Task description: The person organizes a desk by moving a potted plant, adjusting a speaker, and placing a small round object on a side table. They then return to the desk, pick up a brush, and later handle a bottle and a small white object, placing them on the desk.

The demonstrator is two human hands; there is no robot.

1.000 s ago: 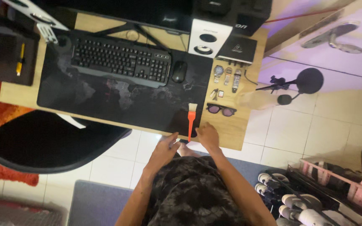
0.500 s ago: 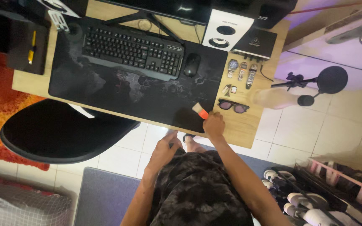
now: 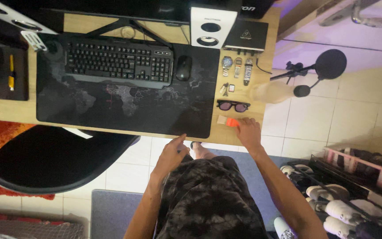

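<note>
- The brush (image 3: 227, 121), with an orange handle and pale bristles, lies almost flat on the bare wood at the front right part of the desk (image 3: 16, 116), just right of the mat and just below the sunglasses. Its bristles point to the left.
- The right hand (image 3: 247, 132) holds the handle end of the brush; the fingers are closed around it.
- The left hand (image 3: 172, 155) is at the front edge of the desk, below the mat. Its fingers are loosely spread and hold nothing, and one fingertip reaches up to the edge.
- The office chair (image 3: 49, 159) is black and stands left of the person, partly under the desk.
- The mat (image 3: 124, 108) is large and dark, with a faint map pattern, and covers most of the desk.
- The keyboard (image 3: 118, 62) is black and sits on the upper part of the mat.
- The shoe rack (image 3: 354, 194) stands on the floor at the lower right, with pale shoes on it.
- The speaker (image 3: 212, 26) is white and stands behind the mat.
- The microphone (image 3: 321, 73) with a round black screen stands to the right of the desk, over the tiled floor.
- The mouse (image 3: 183, 68) is black and lies just right of the keyboard.
- The sunglasses (image 3: 233, 106) are dark and lie on the wood.
- The watches (image 3: 238, 68) lie in a row above the sunglasses.
</note>
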